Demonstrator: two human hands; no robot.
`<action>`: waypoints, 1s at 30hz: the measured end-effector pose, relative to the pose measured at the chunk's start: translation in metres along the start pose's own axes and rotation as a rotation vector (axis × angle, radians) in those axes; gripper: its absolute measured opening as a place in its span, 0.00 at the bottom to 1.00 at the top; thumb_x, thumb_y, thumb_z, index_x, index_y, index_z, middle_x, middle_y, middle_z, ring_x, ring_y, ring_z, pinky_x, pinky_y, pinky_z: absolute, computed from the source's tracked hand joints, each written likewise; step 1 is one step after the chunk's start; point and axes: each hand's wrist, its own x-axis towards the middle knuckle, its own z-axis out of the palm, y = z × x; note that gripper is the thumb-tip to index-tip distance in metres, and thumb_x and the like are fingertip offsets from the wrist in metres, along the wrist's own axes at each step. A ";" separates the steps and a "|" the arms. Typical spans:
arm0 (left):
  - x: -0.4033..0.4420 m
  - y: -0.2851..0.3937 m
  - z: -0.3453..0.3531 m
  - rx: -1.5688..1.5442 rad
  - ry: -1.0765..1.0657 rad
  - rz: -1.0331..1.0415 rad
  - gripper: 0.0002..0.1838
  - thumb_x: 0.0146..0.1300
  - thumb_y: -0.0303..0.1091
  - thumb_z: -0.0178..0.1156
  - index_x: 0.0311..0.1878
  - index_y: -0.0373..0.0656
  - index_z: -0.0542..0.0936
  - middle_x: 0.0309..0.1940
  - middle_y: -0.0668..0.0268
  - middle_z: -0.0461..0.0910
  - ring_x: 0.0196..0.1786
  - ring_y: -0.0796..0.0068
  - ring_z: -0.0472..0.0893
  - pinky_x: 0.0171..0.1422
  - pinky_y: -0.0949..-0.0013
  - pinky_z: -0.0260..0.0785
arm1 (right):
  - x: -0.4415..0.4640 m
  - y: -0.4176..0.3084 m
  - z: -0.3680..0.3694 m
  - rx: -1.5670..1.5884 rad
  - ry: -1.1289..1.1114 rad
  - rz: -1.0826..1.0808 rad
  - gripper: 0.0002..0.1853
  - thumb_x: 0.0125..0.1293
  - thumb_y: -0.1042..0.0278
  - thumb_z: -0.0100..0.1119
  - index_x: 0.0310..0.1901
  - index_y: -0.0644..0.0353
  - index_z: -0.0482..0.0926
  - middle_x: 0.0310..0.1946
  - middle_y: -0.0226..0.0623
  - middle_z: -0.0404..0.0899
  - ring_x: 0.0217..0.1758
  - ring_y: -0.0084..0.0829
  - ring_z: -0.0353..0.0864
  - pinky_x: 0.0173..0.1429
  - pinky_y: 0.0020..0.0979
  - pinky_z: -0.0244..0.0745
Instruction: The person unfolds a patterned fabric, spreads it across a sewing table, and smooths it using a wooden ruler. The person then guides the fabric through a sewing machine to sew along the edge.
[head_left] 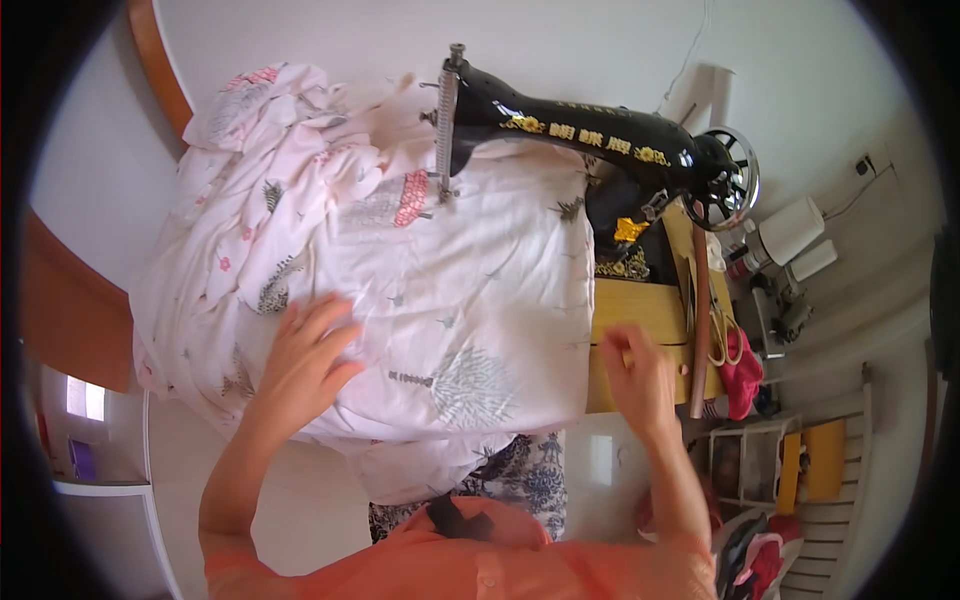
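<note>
A large white-and-pink printed cloth point(500, 300) spreads over the sewing table, bunched in folds on the left and flatter in the middle. Its far part passes beneath the needle end of a black sewing machine point(590, 130) with gold lettering. My left hand point(312, 360) is open over the near left of the cloth, fingers apart; whether it touches is hard to tell. Just past the cloth's right edge, my right hand point(642, 380) hovers by the wooden tabletop point(640, 307). Its fingers are curled together and a little blurred, hiding anything they may hold.
Scissors point(722, 335) lie at the table's right side, beside a long brown strip point(700, 300). The handwheel point(727, 180) stands at the machine's right end. A pink cloth point(741, 378) hangs near the scissors. Lower right, a white rack point(745, 455) stands on the floor.
</note>
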 end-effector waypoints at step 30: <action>-0.017 -0.014 0.006 -0.111 0.178 0.102 0.04 0.51 0.20 0.59 0.29 0.38 0.74 0.40 0.60 0.74 0.44 0.57 0.73 0.51 0.61 0.63 | -0.013 0.008 0.011 1.552 -0.316 0.724 0.04 0.67 0.74 0.52 0.42 0.57 0.70 0.39 0.30 0.76 0.41 0.24 0.79 0.49 0.27 0.76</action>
